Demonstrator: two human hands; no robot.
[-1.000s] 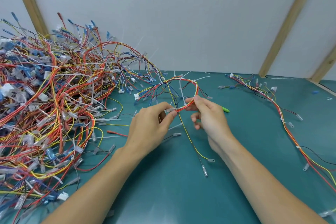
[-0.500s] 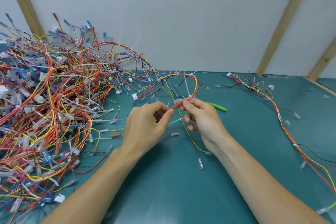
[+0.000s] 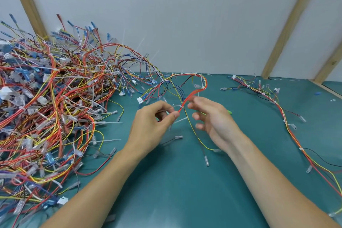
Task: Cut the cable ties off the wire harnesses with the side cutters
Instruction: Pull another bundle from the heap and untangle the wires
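Over the middle of the green table (image 3: 185, 190), the left hand (image 3: 151, 126) pinches a red-orange wire harness (image 3: 192, 92) between thumb and fingertips, just below a white cable tie (image 3: 182, 106). The right hand (image 3: 212, 122) hovers just beside it, fingers spread and gripping nothing. A green-handled tool (image 3: 229, 111) peeks out behind that hand. A large harness pile (image 3: 51, 107) covers the table's left side.
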